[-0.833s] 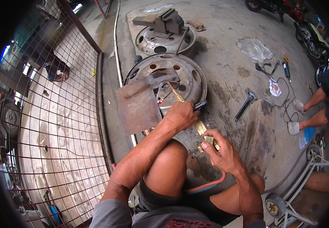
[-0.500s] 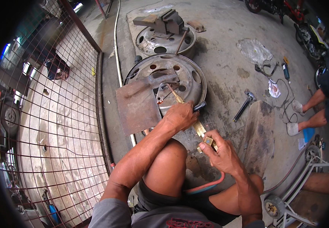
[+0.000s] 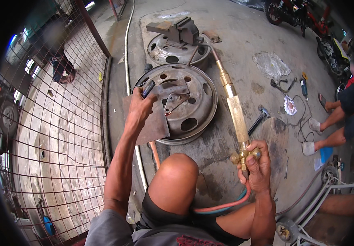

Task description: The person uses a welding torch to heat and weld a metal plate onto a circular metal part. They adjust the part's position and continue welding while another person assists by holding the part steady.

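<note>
A seated worker's right hand wraps its fingers around a brass torch, nozzle raised clear; the left hand pinches a dark lighter over the rim.

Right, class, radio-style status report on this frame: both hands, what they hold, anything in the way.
Left hand shut on small dark tool, over rusty plate. Right hand shut on brass torch at its valves. Wheel rim ahead; raised knee between the arms.
</note>
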Demonstrator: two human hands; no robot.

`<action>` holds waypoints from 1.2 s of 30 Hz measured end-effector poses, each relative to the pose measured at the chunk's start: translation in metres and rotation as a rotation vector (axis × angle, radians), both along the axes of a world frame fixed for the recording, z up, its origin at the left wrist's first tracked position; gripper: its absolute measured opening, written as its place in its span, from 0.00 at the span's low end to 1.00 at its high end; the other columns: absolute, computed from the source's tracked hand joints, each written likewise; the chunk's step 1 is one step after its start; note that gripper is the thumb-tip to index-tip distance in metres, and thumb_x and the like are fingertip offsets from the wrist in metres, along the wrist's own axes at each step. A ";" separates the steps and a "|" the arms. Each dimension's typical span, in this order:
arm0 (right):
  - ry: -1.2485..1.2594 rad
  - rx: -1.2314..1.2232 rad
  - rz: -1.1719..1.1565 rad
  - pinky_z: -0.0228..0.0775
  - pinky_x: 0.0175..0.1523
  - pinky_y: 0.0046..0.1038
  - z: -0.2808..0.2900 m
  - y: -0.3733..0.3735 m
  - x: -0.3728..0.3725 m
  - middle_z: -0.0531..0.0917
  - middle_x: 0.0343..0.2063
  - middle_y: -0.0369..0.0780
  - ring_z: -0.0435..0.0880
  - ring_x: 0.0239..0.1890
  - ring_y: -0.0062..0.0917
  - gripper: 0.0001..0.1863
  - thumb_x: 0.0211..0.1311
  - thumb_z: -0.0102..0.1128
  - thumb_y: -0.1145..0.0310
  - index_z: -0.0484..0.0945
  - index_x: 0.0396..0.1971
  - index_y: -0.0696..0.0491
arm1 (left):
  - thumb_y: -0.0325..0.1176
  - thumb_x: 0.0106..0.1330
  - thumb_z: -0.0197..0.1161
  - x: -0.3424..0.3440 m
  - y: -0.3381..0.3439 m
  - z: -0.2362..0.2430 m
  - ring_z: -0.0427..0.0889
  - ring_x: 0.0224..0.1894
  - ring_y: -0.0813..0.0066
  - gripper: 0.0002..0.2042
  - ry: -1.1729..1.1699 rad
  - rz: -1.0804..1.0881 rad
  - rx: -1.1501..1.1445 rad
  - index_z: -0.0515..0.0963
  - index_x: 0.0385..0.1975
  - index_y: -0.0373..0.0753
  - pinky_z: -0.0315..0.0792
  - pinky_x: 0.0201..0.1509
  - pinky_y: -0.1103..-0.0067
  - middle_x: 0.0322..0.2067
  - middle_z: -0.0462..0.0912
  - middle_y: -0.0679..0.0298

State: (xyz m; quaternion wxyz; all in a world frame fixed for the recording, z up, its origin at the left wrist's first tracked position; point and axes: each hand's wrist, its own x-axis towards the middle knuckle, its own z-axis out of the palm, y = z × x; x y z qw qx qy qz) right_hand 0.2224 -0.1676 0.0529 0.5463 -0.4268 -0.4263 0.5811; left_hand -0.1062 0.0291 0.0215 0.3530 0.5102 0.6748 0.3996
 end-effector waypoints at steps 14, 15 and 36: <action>0.041 -0.082 0.182 0.70 0.19 0.19 -0.001 -0.007 -0.019 0.78 0.30 0.40 0.75 0.21 0.15 0.12 0.75 0.61 0.62 0.70 0.48 0.50 | 0.37 0.62 0.63 0.038 0.058 0.001 0.70 0.30 0.77 0.17 -0.401 -0.031 0.029 0.72 0.48 0.40 0.75 0.42 0.70 0.31 0.71 0.66; 0.038 -0.087 0.174 0.70 0.19 0.19 -0.002 -0.007 -0.019 0.78 0.30 0.40 0.75 0.21 0.15 0.12 0.75 0.61 0.62 0.70 0.48 0.50 | 0.49 0.59 0.69 0.041 0.055 0.004 0.72 0.34 0.73 0.26 -0.357 -0.028 0.062 0.74 0.49 0.36 0.74 0.43 0.70 0.33 0.74 0.64; 0.088 -0.065 0.100 0.66 0.18 0.17 0.000 -0.003 -0.016 0.78 0.27 0.39 0.73 0.16 0.16 0.13 0.76 0.60 0.60 0.68 0.49 0.49 | 0.57 0.61 0.73 0.051 -0.004 -0.027 0.56 0.17 0.87 0.23 -0.523 -0.101 -0.259 0.69 0.27 0.49 0.51 0.18 0.80 0.17 0.58 0.78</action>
